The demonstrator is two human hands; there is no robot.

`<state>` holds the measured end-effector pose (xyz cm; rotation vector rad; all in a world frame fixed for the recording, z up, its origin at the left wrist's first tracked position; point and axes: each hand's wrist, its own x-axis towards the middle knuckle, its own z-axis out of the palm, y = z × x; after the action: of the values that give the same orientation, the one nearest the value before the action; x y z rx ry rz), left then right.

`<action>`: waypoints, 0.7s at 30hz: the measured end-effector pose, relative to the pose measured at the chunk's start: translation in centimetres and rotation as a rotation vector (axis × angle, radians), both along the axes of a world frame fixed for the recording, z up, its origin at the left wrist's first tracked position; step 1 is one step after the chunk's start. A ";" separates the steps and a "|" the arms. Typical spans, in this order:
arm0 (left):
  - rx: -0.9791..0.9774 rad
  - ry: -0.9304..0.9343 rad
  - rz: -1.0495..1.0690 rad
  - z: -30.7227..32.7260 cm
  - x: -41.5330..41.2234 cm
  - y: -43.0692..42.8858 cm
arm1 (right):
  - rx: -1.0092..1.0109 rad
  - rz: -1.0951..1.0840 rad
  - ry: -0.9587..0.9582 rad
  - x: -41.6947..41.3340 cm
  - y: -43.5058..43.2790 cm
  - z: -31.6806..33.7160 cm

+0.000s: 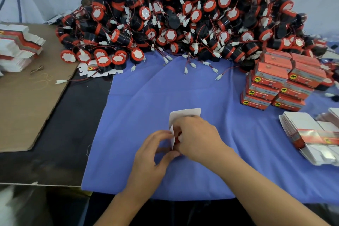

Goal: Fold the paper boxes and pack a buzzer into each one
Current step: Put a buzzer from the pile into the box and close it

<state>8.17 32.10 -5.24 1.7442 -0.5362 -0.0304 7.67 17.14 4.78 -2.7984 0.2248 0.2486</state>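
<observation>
The fingers (162, 135) of the left hand (156, 150) curl in from the left, and with the thumb below they pinch the white left edge of a half-folded paper box (185, 113). The right hand (196, 137) is curled over the top of the same box and grips it from the right, hiding most of it. A white flap with rounded corners stands out beyond the right hand's knuckles on the far side. A patch of red shows between the two hands; I cannot tell whether it is the box's print or a buzzer.

The box is held just above a blue cloth (165, 88) spread on the table (55, 143), near the middle. Far behind lies a big pile of buzzers (183, 14), black and red with white plugs on red wires. To the right stands a stack of closed red boxes (280, 82); nearer on the right lie flat box blanks (308, 124). On the left, more blanks (18, 46) rest on a cardboard sheet (27, 112).
</observation>
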 end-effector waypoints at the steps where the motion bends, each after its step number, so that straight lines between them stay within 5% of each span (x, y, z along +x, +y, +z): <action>1: -0.004 0.011 -0.007 -0.1 0.1 0.0 | -0.037 0.004 -0.005 0.2 0.2 0.0; 7: 0.020 -0.083 -0.049 -0.6 0.5 0.0 | -0.076 0.308 0.006 -1.2 -2.1 -1.5; 10: 0.057 -0.190 -0.071 -0.8 0.4 -0.2 | -0.024 0.407 -0.148 -2.2 -3.3 -2.8; 16: 0.363 -0.334 -0.029 -1.0 -0.3 -0.8 | 0.510 -0.213 -0.876 -4.4 -4.0 -6.0; 19: 0.388 -0.331 -0.028 -0.4 -0.5 -1.1 | 1.180 -0.567 -0.628 -4.4 -5.1 -6.9; 21: 0.381 -0.324 -0.011 -0.3 -0.4 -1.0 | 1.287 -0.549 -0.431 -4.2 -5.5 -7.4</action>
<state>7.78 31.06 -5.53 2.1343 -0.8177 0.1540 3.51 11.61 -2.60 -1.3900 0.4870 -0.2691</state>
